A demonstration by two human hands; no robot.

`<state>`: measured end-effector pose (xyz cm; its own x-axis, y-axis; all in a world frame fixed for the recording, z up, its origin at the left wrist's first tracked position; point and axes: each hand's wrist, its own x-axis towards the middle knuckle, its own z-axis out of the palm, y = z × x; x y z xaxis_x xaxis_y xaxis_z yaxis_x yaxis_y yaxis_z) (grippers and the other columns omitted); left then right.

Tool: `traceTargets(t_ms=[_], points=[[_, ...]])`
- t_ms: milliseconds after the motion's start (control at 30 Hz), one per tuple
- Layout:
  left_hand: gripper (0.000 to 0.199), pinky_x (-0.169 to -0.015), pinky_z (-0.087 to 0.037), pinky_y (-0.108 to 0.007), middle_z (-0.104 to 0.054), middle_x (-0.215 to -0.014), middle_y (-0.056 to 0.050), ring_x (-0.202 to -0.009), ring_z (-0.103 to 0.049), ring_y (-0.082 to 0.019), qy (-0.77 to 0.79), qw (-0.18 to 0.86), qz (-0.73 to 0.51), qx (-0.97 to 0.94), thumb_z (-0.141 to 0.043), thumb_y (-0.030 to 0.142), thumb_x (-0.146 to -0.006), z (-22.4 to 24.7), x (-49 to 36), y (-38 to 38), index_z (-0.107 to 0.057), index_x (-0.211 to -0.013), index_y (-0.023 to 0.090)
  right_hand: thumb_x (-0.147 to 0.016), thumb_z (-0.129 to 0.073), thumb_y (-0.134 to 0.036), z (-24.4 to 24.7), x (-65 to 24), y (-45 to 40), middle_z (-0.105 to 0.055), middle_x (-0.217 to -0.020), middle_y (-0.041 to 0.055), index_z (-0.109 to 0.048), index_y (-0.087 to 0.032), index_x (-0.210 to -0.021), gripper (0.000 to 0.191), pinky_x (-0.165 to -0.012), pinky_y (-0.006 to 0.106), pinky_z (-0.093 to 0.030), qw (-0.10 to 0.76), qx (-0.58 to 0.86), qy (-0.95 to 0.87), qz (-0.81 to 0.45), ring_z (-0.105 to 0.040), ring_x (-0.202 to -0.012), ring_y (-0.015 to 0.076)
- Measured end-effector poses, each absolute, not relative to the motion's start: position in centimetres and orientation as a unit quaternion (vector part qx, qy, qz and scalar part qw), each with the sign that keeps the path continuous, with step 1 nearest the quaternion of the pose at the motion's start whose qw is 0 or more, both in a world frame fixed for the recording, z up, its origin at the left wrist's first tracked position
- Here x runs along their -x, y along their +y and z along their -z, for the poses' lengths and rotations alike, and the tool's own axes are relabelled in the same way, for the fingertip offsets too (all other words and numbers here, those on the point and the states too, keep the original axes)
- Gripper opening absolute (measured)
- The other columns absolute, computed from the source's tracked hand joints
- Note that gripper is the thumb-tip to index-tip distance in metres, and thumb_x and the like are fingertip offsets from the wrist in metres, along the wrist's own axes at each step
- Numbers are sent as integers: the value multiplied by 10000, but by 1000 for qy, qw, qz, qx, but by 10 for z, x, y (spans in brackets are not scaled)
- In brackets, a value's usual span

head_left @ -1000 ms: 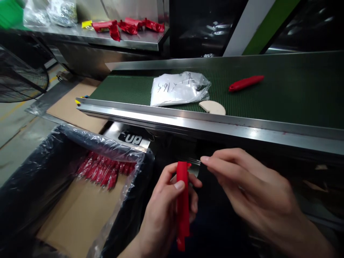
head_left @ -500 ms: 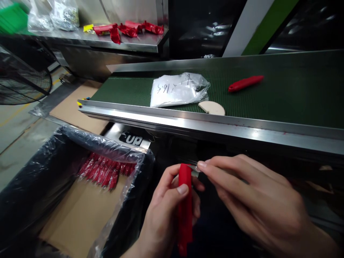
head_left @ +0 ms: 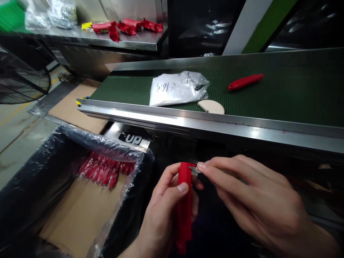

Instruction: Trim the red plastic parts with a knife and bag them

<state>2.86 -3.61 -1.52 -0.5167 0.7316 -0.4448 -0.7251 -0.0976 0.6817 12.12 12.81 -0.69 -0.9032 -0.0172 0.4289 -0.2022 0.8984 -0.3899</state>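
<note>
My left hand [head_left: 163, 215] grips a long red plastic handle [head_left: 184, 208] upright in front of me, below the conveyor's edge. My right hand [head_left: 255, 204] pinches a small metal blade [head_left: 192, 168] between thumb and forefinger, with the blade touching the top end of the red handle. Another red handle [head_left: 245, 81] lies on the green conveyor belt [head_left: 295, 93] at the far right. Beside my left hand stands a cardboard box [head_left: 77, 215] lined with clear plastic, with a row of red handles [head_left: 104, 172] packed at its far end.
On the belt lie a white plastic bag [head_left: 177, 89] with handwriting and a beige half-disc [head_left: 211, 106]. The belt's steel rail [head_left: 204, 123] runs across in front of me. A steel shelf [head_left: 107, 37] at the back holds several red parts. A fan guard [head_left: 21, 79] stands at left.
My right hand has moved left, bringing the small blade up against the top end of the red handle. My left hand has stayed nearly still with the handle.
</note>
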Motion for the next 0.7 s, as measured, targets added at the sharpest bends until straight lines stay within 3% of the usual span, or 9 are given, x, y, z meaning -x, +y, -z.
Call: traceTargets(t_ms=[700], points=[[225,-492,-386,-203,-628,-923,-59,-573,-515,-99,442,497,-746,-18,-546,279,-894,16,-30,-39,-585,-1100,197,-895,-540,-86,1,-123,126,-693,-1100,96,-611,-177,-1277,399,-769,373,-527,203,-23,-960,-190,-638,-958,218]])
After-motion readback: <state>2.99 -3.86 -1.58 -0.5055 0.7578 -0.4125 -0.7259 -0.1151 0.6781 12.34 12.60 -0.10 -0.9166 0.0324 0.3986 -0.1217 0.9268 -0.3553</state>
